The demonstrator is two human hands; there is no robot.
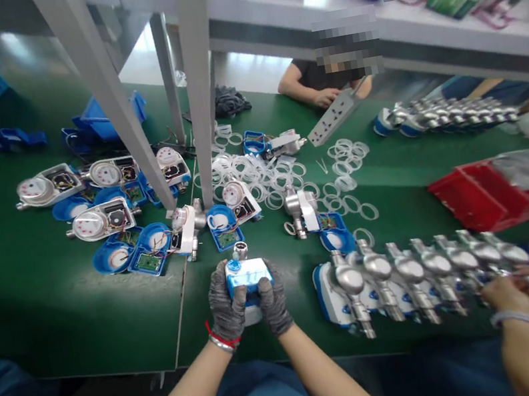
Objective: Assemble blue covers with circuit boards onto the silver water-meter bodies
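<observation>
A blue and white meter (248,278) with a metal pipe end on its far side sits between my gloved hands near the table's front edge. My left hand (226,302) wraps round its left side, thumb on the near blue face. From the right, my right hand (273,296) grips it the same way, its thumb beside the other. Beyond the hands, an opened meter (239,199) lies with its blue cover (225,227) and green circuit board beside it. Another opened meter (301,209) stands to the right, wired to its blue cover.
Clear rings (261,175) are scattered mid-table. More opened meters (96,223) lie left. A row of meters (413,271) stands right, where a co-worker's hands (509,295) touch it. Grey posts (200,87) rise ahead. A red bin (488,198) sits right; another person (321,84) is opposite.
</observation>
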